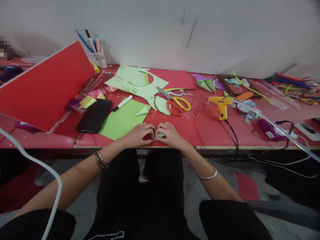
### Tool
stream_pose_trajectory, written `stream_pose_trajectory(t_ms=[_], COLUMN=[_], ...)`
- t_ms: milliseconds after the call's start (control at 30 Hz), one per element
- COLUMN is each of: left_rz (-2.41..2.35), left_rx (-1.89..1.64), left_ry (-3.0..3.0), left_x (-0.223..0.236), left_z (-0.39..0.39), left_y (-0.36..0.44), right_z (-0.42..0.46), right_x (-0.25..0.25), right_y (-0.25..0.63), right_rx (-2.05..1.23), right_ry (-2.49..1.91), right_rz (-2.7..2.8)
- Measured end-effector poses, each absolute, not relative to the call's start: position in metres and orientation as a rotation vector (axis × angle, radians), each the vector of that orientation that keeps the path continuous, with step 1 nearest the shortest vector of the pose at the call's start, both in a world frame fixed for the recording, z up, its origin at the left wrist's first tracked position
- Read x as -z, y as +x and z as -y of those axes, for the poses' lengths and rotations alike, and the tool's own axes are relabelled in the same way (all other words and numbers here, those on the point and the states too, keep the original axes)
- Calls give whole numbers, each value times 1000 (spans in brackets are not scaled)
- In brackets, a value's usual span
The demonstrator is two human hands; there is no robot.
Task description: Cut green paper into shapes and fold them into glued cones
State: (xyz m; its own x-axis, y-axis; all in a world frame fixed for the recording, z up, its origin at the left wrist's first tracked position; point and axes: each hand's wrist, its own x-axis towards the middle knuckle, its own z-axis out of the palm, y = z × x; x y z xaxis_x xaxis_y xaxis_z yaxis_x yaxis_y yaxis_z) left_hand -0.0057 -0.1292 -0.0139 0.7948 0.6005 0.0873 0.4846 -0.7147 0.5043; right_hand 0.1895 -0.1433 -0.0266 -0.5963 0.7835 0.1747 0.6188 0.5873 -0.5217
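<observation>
At the table's front edge, my left hand and my right hand meet, both closed on one small piece of light green paper. My fingers hide most of it, so its full shape does not show. Just beyond lies a light green paper cone on a brighter green sheet. A pale green piece with a black curved line rests near scissors with red and yellow handles. A black and white marker lies on the green sheet.
Left are a black phone and a leaning red board. A yellow glue gun stands to the right, its cord hanging over the edge. Behind lie a cut-out green sheet, finished cones and a pen cup. A white cable crosses the left foreground.
</observation>
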Motion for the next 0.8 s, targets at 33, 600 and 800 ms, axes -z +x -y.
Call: stream_pose_trajectory(t_ms=[33, 600, 800], left_rz=[-792, -697, -688], left_rx=[-340, -405, -304], left_ry=[2507, 2393, 2493], left_x=[12, 13, 10], left_z=[129, 122, 119], left_y=[-6, -4, -5], right_z=[143, 144, 144], right_x=[27, 25, 26], right_y=[189, 190, 190], right_rx=[-581, -577, -585], right_ry=[-1128, -1125, -1116], right_rz=[2432, 2423, 2421])
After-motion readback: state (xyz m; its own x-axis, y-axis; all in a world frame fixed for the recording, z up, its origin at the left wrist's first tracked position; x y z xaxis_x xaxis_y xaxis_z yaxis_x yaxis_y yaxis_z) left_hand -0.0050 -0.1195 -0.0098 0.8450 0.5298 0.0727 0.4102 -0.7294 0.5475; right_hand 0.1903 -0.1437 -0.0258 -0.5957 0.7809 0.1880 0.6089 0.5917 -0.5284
